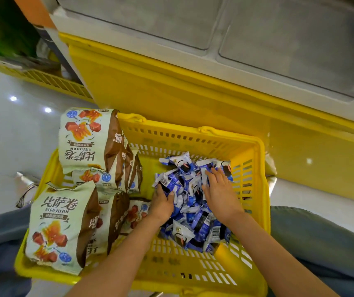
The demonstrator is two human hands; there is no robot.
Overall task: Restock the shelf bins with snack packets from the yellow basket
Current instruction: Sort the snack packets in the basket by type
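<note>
i see a yellow slotted plastic basket (263, 189) on the pale glossy floor (11, 136), against a yellow shelf base panel (171, 86). large cream-and-brown snack bags (64, 221) fill its left side, and a heap of small blue-and-white wrapped snack packets (195, 219) lies on the right. the left hand (162, 203) curls into the heap, gripping packets. the right hand (220, 191) rests flat on top, fingers spread.

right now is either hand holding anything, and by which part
The left hand grips blue snack packets at the pile's left edge; where on each cannot be told. The right hand lies flat on the pile, holding nothing.
</note>
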